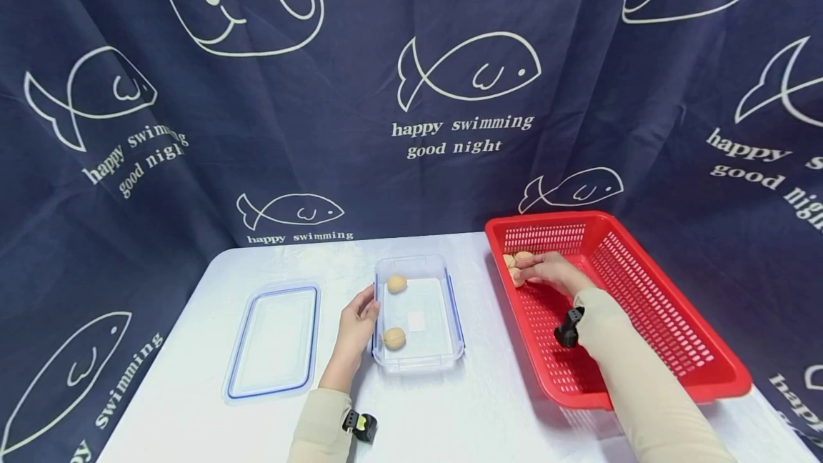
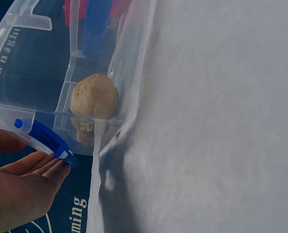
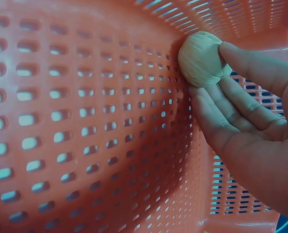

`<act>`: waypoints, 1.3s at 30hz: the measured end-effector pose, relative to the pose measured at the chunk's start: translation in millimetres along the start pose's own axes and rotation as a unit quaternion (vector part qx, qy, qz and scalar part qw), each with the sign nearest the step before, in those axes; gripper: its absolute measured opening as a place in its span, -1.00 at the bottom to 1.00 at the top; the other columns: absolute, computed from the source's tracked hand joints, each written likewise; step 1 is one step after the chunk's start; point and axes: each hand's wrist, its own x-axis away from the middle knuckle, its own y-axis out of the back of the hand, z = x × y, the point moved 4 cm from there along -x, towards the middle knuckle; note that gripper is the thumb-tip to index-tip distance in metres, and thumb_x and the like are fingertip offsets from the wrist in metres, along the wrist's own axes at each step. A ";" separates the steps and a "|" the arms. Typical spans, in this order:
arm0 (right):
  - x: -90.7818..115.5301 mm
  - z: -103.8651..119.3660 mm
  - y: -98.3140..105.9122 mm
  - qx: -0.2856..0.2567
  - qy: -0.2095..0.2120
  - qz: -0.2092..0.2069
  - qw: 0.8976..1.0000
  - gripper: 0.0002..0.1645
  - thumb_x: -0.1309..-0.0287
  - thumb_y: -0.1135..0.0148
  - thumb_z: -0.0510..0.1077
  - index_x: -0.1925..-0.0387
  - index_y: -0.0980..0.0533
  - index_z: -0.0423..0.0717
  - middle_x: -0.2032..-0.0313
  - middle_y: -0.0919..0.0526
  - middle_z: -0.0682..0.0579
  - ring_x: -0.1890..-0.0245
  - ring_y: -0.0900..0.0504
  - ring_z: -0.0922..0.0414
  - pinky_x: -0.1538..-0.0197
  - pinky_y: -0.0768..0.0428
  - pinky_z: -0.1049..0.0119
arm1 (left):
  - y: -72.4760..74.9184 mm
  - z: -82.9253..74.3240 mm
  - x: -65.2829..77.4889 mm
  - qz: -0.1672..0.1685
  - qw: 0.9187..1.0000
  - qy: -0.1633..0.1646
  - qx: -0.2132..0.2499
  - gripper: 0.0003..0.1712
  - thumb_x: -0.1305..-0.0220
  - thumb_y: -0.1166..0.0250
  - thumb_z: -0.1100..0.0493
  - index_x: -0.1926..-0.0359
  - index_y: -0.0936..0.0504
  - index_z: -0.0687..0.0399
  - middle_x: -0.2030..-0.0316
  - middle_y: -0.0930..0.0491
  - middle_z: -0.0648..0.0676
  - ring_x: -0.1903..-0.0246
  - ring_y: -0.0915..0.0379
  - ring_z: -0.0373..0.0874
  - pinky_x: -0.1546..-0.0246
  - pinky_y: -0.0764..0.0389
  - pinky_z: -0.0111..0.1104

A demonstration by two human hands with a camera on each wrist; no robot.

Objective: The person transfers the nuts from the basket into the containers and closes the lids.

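Observation:
My left hand (image 1: 356, 327) holds the left side of a clear plastic food container (image 1: 427, 361), its fingers (image 2: 54, 167) against the blue latch (image 2: 49, 138). Inside that container lie two walnuts, one (image 1: 396, 284) toward the back and another (image 1: 394, 338) near the front left corner. In the red basket (image 1: 545, 370), my right hand (image 1: 554, 271) reaches to the back left corner. Its thumb and fingers pinch a walnut (image 3: 202, 59), which looks close to the perforated basket wall in the right wrist view. Other walnuts (image 1: 516, 276) sit beside that hand, partly covered by it.
A clear lid with a blue seal (image 1: 273, 338) lies flat on the white table (image 1: 186, 370), left of the container. The basket stands at the right with raised walls. Behind the table hangs a dark blue curtain (image 1: 360, 127) with fish drawings.

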 end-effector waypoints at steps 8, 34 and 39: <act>0.7 0.3 -1.1 0.055 -0.015 0.006 0.998 -0.39 -0.06 -0.40 -0.21 -0.12 -0.46 -0.42 0.13 -0.61 -0.10 0.24 -0.53 0.15 -0.04 -0.62 0.22 | 0.1 -0.1 0.8 0.000 1.000 0.002 0.003 -0.51 -0.42 -0.05 0.33 -0.33 -0.29 0.36 -0.27 -0.34 0.38 -0.28 -0.28 0.19 -0.31 -0.35 -0.16; 7.1 10.2 15.4 0.034 0.029 -0.013 0.999 -0.32 -0.03 -0.43 -0.17 -0.13 -0.43 -0.47 0.22 -0.70 0.01 0.32 -0.58 0.31 -0.05 -0.63 0.24 | -1.0 -0.6 0.5 0.000 1.000 -0.001 -0.001 -0.50 -0.43 -0.05 0.30 -0.33 -0.28 0.37 -0.27 -0.32 0.39 -0.28 -0.26 0.21 -0.32 -0.34 -0.12; 10.8 17.9 22.9 0.046 0.040 -0.024 0.998 -0.33 -0.05 -0.43 -0.14 -0.12 -0.46 -0.45 0.19 -0.69 0.00 0.29 -0.58 0.30 -0.14 -0.58 0.11 | -0.8 -0.3 0.7 -0.001 1.000 -0.002 -0.002 -0.50 -0.42 -0.06 0.30 -0.33 -0.29 0.37 -0.27 -0.33 0.39 -0.27 -0.27 0.21 -0.32 -0.35 -0.12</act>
